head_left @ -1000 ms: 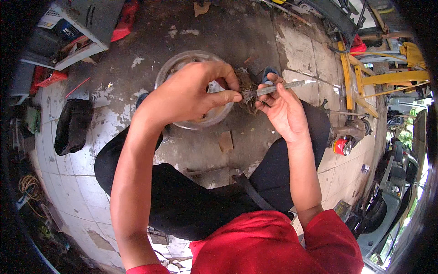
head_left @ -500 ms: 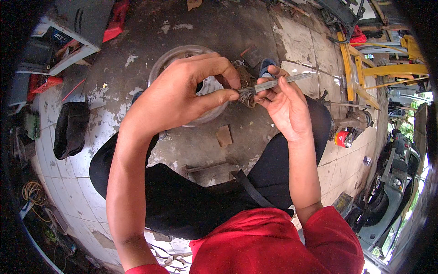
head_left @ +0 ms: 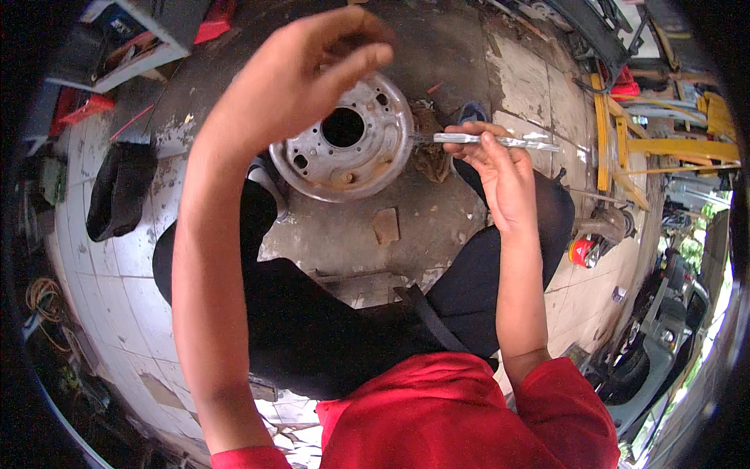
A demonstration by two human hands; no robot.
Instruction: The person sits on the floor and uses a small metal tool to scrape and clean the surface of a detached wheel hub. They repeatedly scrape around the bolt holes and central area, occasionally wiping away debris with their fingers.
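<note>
My right hand (head_left: 504, 168) grips a slim, silvery-grey handle (head_left: 512, 141) between thumb and fingers, held nearly level. Its left end carries thin, frayed bristles, so it looks like a brush; the bristles hang beside the wheel rim's right edge, and I cannot tell if they touch it. Between my feet is the bare grey steel wheel rim (head_left: 375, 160), worn, with rust spots and a dark centre hole. Raised over the rim's far left part, my left hand (head_left: 312, 66) is blurred by motion. Its thumb stands apart from the fingers, with nothing visible between them.
A brown rag-like bundle (head_left: 431, 156) lies right of the rim, and a flat brown scrap (head_left: 385, 226) in front. A black object (head_left: 121, 191) sits at left. Yellow metal frames (head_left: 680, 146) and a red can (head_left: 582, 252) stand at right.
My left hand has left the brush's bristle end and moved up and away, uncovering the wheel rim. My right hand keeps the brush, now more level.
</note>
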